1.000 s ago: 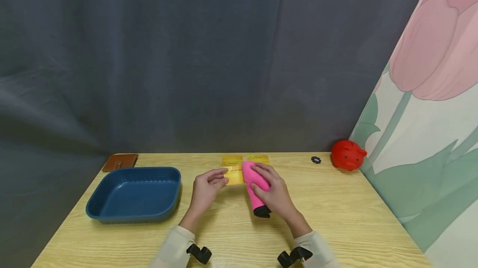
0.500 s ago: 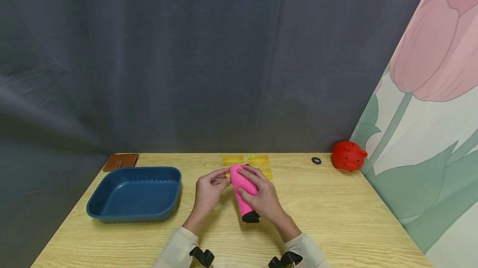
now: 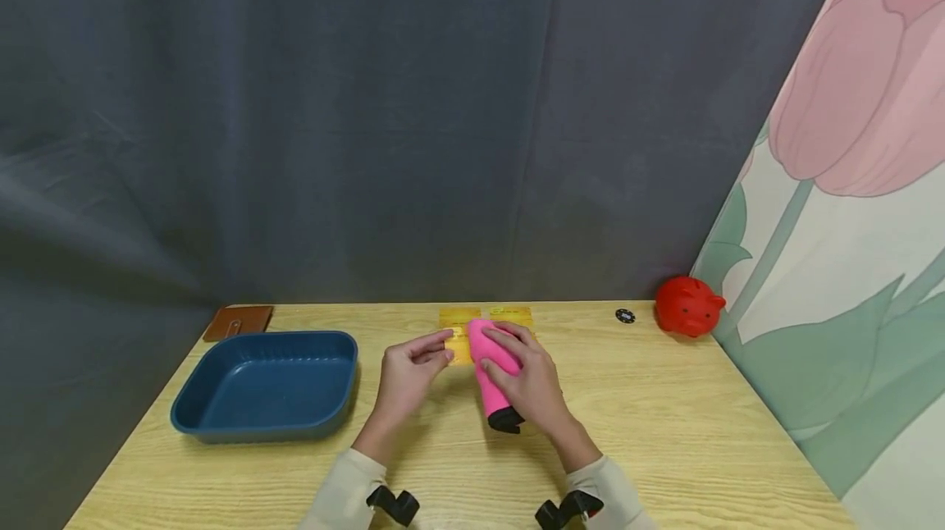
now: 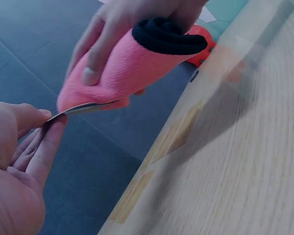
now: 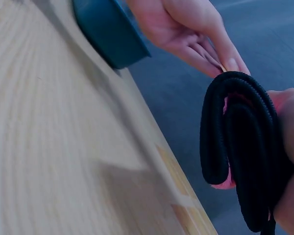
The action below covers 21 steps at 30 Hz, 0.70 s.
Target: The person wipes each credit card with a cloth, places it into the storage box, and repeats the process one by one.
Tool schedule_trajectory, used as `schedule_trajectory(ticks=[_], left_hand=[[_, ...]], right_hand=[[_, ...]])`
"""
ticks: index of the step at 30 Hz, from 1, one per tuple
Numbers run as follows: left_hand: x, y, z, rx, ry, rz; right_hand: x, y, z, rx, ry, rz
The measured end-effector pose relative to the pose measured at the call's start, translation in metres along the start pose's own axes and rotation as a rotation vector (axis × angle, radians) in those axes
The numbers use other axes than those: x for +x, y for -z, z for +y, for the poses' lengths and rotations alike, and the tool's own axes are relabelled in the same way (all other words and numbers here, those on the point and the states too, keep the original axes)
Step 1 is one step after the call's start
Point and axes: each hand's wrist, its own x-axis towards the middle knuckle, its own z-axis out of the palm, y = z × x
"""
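My left hand [image 3: 404,378] pinches a yellow card [image 3: 458,347] by its left edge, thumb against fingers. In the left wrist view the card [image 4: 90,107] shows nearly edge-on, raised above the table. A folded pink cloth [image 3: 489,386] with a black end is in my right hand [image 3: 537,386], whose fingers grip its sides. The cloth lies against the card and covers its right part. In the right wrist view the cloth's black folded end [image 5: 252,152] hides most of the card.
Behind the hands, yellow cards [image 3: 459,316] lie flat on the wooden table [image 3: 664,423]. A blue tray [image 3: 258,434] stands left, with a brown leather item [image 3: 238,322] behind it. At the back right are a black chip [image 3: 625,316] and a red piggy bank [image 3: 688,307].
My right hand moved the pink cloth leftward across the card, then partway back right, uncovering some of the card's left part. My left hand stayed almost in place, still pinching the card.
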Motion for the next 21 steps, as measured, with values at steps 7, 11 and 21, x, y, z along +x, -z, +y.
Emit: schedule_trajectory(ticks=[7, 11, 21], left_hand=[[0.0, 0.006, 0.001, 0.013, 0.04, 0.047], [0.001, 0.01, 0.002, 0.015, 0.048, 0.055], [0.002, 0.01, 0.009, -0.079, 0.069, 0.022]], right_hand=[[0.004, 0.017, 0.015, 0.046, -0.12, -0.001], [0.005, 0.026, 0.019, 0.081, -0.146, 0.008], [0.009, 0.036, 0.021, 0.101, -0.16, 0.022]])
